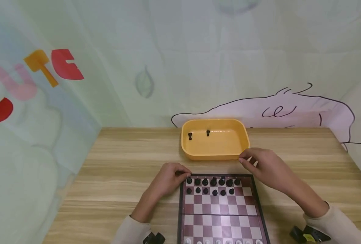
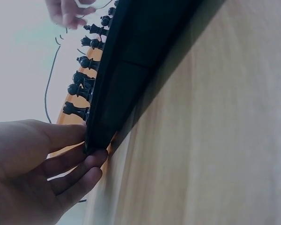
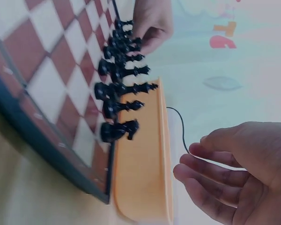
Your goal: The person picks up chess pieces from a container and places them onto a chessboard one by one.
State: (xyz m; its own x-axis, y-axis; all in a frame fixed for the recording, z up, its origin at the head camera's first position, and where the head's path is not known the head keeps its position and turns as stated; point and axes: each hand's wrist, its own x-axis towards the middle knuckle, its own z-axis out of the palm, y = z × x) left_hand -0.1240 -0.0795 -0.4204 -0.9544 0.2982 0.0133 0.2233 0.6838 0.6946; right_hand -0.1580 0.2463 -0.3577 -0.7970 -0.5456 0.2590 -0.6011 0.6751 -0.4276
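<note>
A brown-and-white chessboard (image 1: 220, 222) with a dark frame lies on the table. My left hand (image 1: 168, 179) grips its far left corner; in the left wrist view the thumb lies along the frame beside a black rook (image 2: 75, 110), and fingers reach beneath. Black chess pieces (image 1: 213, 182) stand in two rows along the far side, and the far right corner square is bare. My right hand (image 1: 269, 167) is at the near right corner of the yellow tray (image 1: 214, 157). Its fingers (image 3: 210, 171) are relaxed and bent, with nothing visible between them.
Two small black pieces, one on the left (image 1: 190, 136) and one nearer the middle (image 1: 208, 133), are in the tray. White pieces (image 1: 218, 242) line the board's near side. A printed cloth (image 1: 198, 67) hangs behind the wooden table (image 1: 131, 149).
</note>
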